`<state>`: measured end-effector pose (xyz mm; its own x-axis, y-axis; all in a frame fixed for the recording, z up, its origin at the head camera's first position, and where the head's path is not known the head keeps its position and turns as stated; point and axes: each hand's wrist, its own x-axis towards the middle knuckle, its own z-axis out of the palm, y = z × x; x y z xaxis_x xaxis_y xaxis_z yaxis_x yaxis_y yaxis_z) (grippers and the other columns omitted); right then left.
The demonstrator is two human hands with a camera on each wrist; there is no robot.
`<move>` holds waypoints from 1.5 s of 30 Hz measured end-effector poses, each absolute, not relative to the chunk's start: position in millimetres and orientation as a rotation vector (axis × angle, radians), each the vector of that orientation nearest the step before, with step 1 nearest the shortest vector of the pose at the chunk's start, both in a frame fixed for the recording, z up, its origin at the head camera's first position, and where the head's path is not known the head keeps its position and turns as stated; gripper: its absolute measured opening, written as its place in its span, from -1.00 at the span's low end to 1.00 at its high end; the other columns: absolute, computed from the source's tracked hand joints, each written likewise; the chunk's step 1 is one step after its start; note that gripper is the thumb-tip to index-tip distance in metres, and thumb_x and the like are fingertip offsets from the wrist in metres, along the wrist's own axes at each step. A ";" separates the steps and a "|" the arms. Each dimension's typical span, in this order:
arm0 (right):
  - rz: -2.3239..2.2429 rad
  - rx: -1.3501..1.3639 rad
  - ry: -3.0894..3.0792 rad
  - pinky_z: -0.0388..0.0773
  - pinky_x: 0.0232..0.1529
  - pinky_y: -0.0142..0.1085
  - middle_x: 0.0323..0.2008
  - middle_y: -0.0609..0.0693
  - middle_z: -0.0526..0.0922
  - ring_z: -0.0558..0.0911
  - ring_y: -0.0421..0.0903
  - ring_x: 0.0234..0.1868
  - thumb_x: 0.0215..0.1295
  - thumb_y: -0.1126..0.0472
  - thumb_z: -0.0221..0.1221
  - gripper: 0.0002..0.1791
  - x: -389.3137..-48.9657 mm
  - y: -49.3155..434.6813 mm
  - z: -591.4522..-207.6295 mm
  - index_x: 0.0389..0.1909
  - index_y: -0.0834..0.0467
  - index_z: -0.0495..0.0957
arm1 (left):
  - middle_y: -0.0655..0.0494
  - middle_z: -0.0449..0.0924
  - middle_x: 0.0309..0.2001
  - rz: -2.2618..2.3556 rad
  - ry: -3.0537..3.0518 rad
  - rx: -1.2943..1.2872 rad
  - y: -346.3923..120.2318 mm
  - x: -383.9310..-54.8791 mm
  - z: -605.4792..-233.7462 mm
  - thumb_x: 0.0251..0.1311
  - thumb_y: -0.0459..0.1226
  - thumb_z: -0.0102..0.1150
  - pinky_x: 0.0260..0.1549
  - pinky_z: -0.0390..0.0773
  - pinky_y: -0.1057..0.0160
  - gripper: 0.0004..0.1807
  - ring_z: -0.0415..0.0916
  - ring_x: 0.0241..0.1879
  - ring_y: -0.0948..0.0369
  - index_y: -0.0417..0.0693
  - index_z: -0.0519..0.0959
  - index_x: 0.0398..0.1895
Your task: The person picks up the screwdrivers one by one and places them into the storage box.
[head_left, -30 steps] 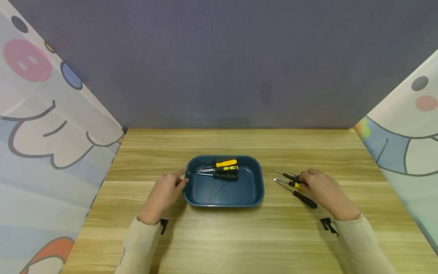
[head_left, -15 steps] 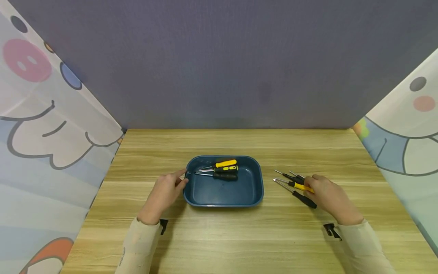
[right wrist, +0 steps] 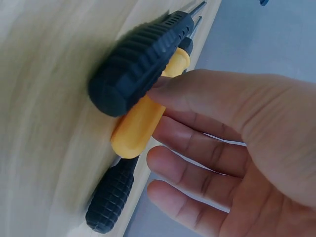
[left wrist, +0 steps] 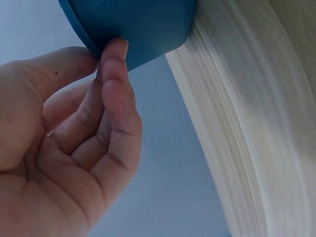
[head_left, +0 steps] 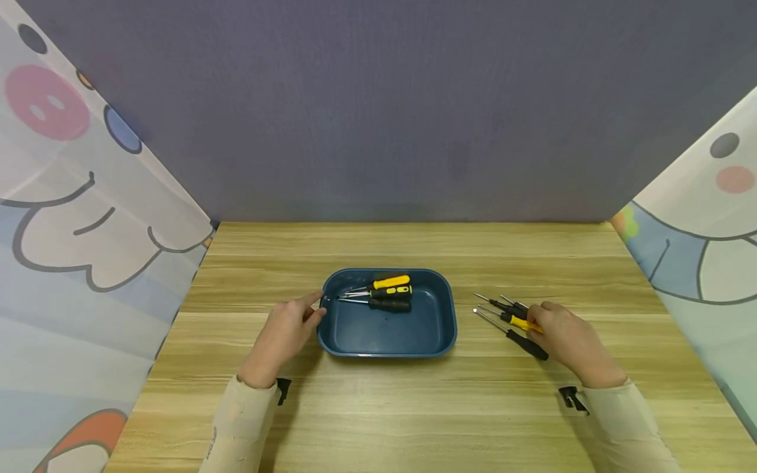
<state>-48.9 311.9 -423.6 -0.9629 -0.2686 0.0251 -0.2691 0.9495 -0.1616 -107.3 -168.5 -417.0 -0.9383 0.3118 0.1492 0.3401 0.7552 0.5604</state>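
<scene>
A dark blue plastic basin (head_left: 387, 355) stands on the table, and my left hand (head_left: 290, 332) pinches its left rim. In the left wrist view the thumb and fingertips meet at that rim. On the right, my right hand (head_left: 562, 335) pinches the handle of a yellow screwdriver (head_left: 523, 322); the right wrist view shows the thumb on the yellow handle (right wrist: 136, 128). A black screwdriver (head_left: 526, 344) lies on the near side of it. Another black-handled screwdriver (head_left: 507, 306) lies on its far side, partly hidden by the hand.
Inside the basin, along its far side, lie a yellow screwdriver (head_left: 390, 282), a black-and-yellow one (head_left: 393, 292) and a black one (head_left: 390, 305). A grey panel (head_left: 414, 131) rises behind the wooden table (head_left: 414, 420), with printed cloths (head_left: 89, 263) at both sides.
My right hand has shifted slightly to the right along the screwdrivers, so more of the yellow handle shows. The left hand and the basin have stayed in place.
</scene>
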 end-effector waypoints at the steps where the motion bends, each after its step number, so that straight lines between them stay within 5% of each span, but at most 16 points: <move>1: 0.258 0.424 -3.106 0.42 -0.54 -0.23 -0.50 -0.10 0.40 0.36 -0.18 -0.53 0.08 0.34 0.47 -0.75 -49.0 312.0 -423.9 -0.44 0.12 0.53 | 0.22 0.52 -0.60 -0.936 -2.898 -0.542 -168.6 -107.5 -417.2 0.31 -0.37 0.28 -0.67 0.33 0.31 -0.60 0.29 -0.68 0.33 -0.35 0.57 0.18; 35: 0.277 0.652 -2.887 0.38 -0.60 -0.29 -0.49 -0.08 0.38 0.34 -0.22 -0.56 0.02 0.41 0.47 -0.74 -59.6 300.8 -406.6 -0.40 0.21 0.54 | 0.16 0.58 -0.56 -0.950 -2.928 -0.538 -167.8 -107.7 -415.9 0.33 -0.37 0.26 -0.67 0.36 0.31 -0.60 0.33 -0.67 0.32 -0.35 0.57 0.19; 45: 0.257 0.739 -2.867 0.53 -0.50 -0.25 -0.40 0.03 0.53 0.51 -0.13 -0.50 0.05 0.41 0.47 -0.76 -79.3 265.8 -377.8 -0.31 0.27 0.60 | 0.15 0.59 -0.54 -0.960 -2.934 -0.527 -168.5 -106.3 -415.7 0.34 -0.35 0.26 -0.66 0.38 0.30 -0.59 0.34 -0.66 0.32 -0.34 0.56 0.20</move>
<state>-79.3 265.8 -377.8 -0.8628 -0.4620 0.2051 -0.4911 0.8623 -0.1236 -106.3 -168.5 -415.7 -0.9433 0.3121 0.1128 0.3184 0.7556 0.5725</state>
